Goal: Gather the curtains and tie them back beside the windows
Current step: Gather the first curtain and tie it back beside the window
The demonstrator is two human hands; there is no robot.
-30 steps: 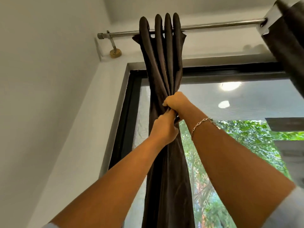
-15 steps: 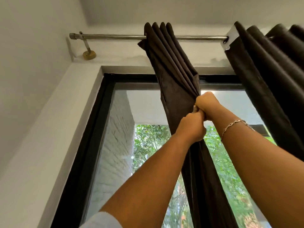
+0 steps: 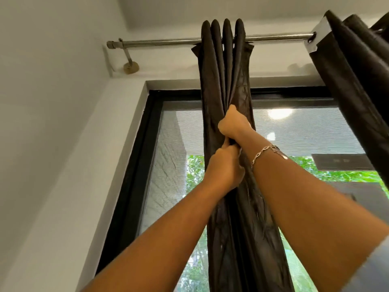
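Both hands, left hand (image 3: 224, 167) and right hand (image 3: 232, 124), around bunched dark-brown curtain (image 3: 226, 66).

1. White walls (image 3: 42, 123) meet in a corner at left, under a white ceiling (image 3: 189, 7).
2. A metal curtain rod (image 3: 157, 42) hangs on a brass-coloured bracket (image 3: 130, 64).
3. The black-framed window (image 3: 134, 165) shows a pale brick wall (image 3: 168, 165) and green foliage (image 3: 336, 173) outside.
4. A round light glow (image 3: 279, 113) sits high in the pane.
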